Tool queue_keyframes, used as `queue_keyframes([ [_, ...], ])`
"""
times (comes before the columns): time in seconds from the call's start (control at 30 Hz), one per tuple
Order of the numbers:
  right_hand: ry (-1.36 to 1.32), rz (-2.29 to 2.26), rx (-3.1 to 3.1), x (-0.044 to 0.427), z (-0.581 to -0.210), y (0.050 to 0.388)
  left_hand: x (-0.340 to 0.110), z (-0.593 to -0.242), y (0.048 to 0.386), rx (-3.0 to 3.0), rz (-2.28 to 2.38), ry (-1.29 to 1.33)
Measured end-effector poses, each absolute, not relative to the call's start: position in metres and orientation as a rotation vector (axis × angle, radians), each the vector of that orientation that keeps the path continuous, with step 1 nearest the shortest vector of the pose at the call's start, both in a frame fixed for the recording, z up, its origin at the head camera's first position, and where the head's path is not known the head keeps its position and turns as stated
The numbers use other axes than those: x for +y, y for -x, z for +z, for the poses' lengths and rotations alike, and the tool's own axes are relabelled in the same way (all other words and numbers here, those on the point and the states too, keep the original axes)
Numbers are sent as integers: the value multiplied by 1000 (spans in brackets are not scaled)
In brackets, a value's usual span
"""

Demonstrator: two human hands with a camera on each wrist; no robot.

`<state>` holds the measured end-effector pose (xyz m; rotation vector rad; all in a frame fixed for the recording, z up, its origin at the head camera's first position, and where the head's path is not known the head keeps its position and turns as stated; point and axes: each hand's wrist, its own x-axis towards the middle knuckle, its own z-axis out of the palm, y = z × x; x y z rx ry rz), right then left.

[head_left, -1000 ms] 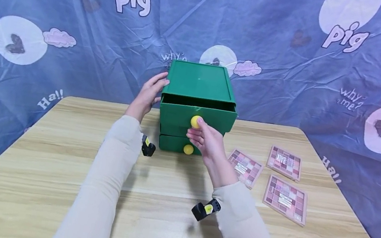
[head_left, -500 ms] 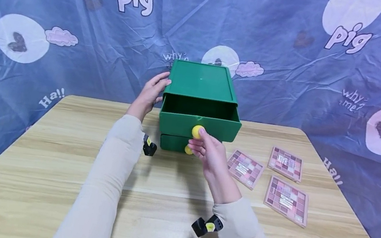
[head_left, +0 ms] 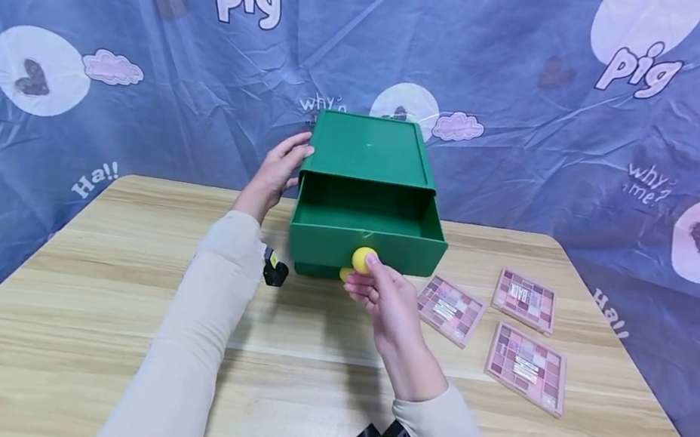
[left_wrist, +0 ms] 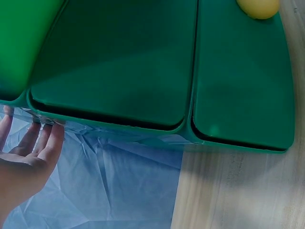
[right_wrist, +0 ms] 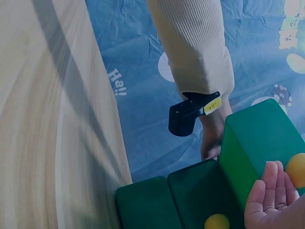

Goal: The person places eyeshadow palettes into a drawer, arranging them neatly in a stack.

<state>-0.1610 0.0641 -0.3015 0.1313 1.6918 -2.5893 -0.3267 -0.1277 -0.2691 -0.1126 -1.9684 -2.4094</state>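
A green drawer cabinet stands at the back middle of the table. Its top drawer is pulled well out, and the inside that shows holds nothing. My right hand pinches the round yellow knob on that drawer's front, with thumb and fingers around it. Against the cabinet's left side rests my left hand, its fingers fairly straight and touching the wall, as the left wrist view also shows. Below, the shut drawers have yellow knobs too, one knob showing in the right wrist view.
On the right of the wooden table lie three pink eyeshadow palettes: one palette near the cabinet, another palette farther back, a third palette closer. A blue printed cloth hangs behind the table.
My right hand has drawn the top drawer toward me by its knob, from slightly open to far out. The left hand has stayed on the cabinet's side.
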Motion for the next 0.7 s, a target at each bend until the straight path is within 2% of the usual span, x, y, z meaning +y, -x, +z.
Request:
queue_keyframes([
  [0.7,-136,-2610,1675,65,-308,128,-128,-271,326,-1950,-2407,140],
])
